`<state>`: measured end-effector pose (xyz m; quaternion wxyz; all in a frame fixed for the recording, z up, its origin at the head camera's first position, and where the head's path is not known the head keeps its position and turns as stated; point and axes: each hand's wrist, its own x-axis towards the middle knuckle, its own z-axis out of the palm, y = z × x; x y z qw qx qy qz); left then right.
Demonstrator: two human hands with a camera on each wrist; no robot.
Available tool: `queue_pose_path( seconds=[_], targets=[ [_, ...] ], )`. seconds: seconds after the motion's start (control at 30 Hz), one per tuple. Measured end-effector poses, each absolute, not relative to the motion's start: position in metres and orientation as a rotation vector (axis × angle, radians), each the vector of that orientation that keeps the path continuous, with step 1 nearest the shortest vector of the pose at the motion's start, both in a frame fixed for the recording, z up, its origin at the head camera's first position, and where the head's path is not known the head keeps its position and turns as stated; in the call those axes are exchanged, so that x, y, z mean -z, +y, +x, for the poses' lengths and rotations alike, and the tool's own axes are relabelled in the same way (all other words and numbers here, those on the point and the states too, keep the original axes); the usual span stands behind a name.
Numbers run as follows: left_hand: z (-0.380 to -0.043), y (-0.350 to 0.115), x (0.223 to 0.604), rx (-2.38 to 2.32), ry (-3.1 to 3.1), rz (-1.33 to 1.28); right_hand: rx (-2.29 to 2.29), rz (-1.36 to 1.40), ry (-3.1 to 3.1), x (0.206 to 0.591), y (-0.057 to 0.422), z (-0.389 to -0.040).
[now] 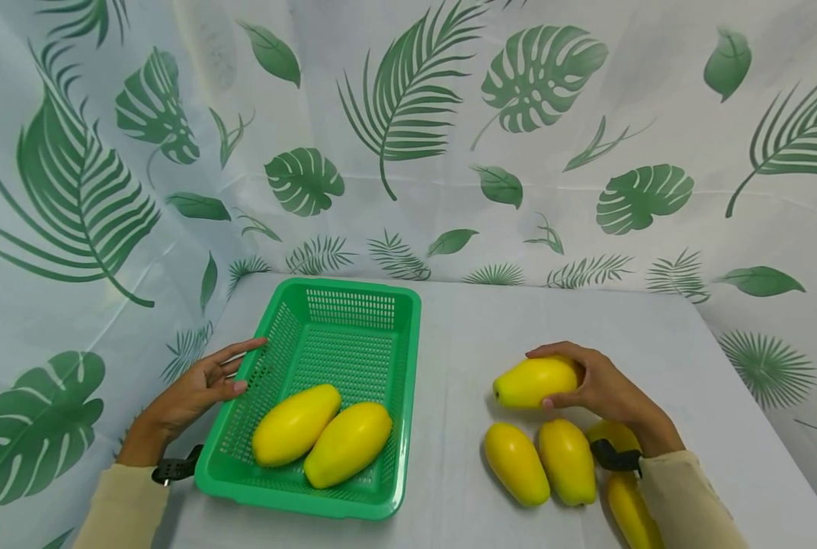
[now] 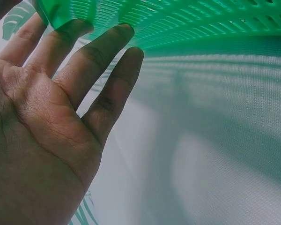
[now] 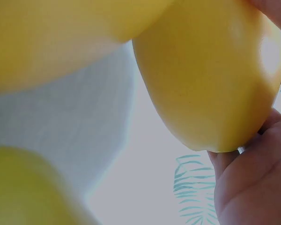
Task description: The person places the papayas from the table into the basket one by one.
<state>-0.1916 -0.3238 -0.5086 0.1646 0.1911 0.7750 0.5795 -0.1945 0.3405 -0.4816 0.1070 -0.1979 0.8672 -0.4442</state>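
"Head view: what's the right hand doing?"

"Gripping a yellow fruit, fingers and thumb curled round it, over the tabletop, well right of the green basket. Loose fruits lie near it."

"And the left hand?"

"Fingers loosely extended, touching the basket's left rim, grasping nothing. A pair of fruits lies inside."

"Left wrist view?"

"Parted fingers reaching the slotted wall, palm bare."

"Right wrist view?"

"The held fruit's rounded end against the fingers, with blurred fruit at left."
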Motion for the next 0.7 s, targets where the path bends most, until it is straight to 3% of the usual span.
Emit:
queue_pose_path(
  seconds=[0.7],
  targets=[
    [-0.191,-0.325,0.509,-1.658,2.197,0.515,1.311,-0.642,2.579,0.451,0.317,-0.209]
  ],
)
